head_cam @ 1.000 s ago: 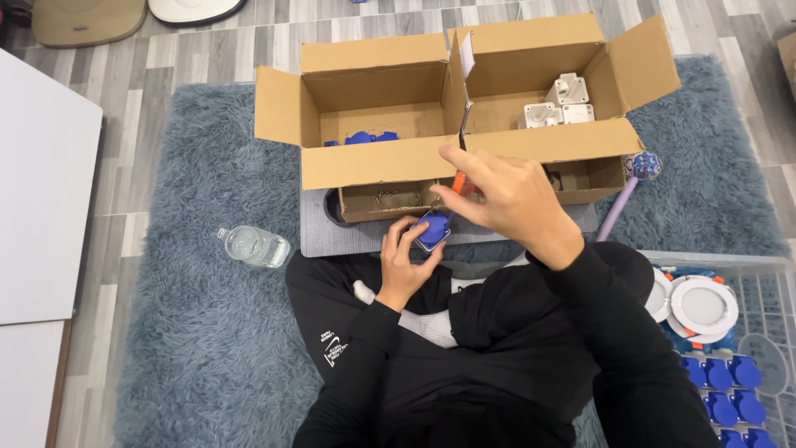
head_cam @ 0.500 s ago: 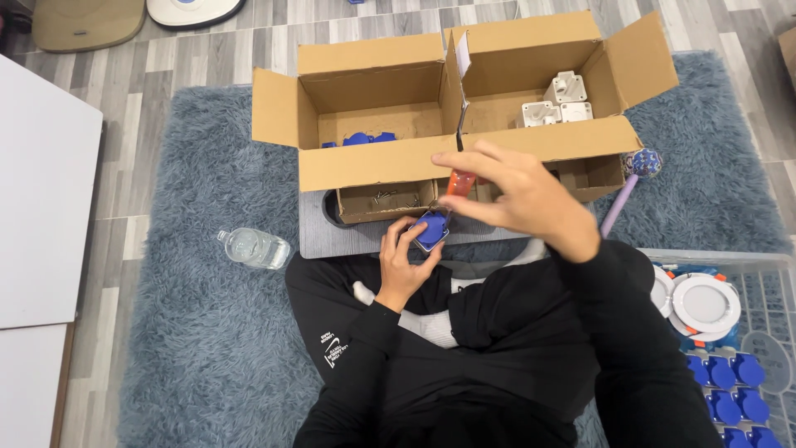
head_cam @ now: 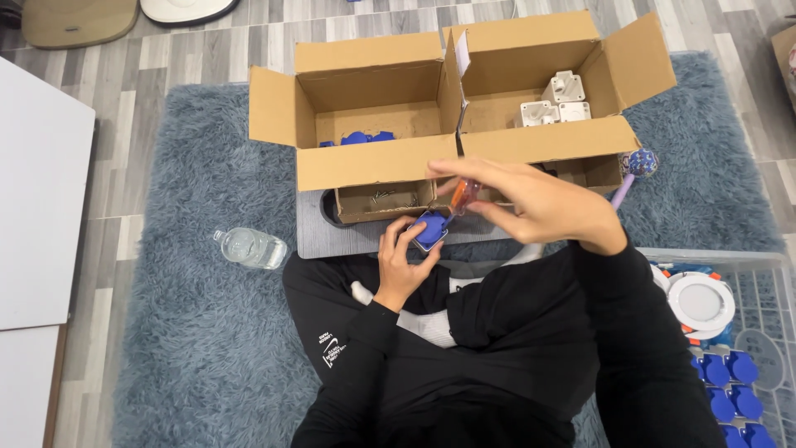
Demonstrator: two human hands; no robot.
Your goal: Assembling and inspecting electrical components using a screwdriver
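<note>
Fingers of right hand (head_cam: 539,203) pinch orange screwdriver (head_cam: 461,197) over blue part (head_cam: 430,230).

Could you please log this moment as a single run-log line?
left hand: holds blue part | right hand: holds orange-handled screwdriver, tip at part | behind: open cardboard boxes

Left hand (head_cam: 404,261) fingers curled, gripping; right hand (head_cam: 535,203) raised, fingers pinched, black sleeves.

clear water bottle (head_cam: 250,247) on shaggy blue rug (head_cam: 191,332), 9 o'clock; wire basket (head_cam: 767,290) of blue caps, 4 o'clock.
</note>
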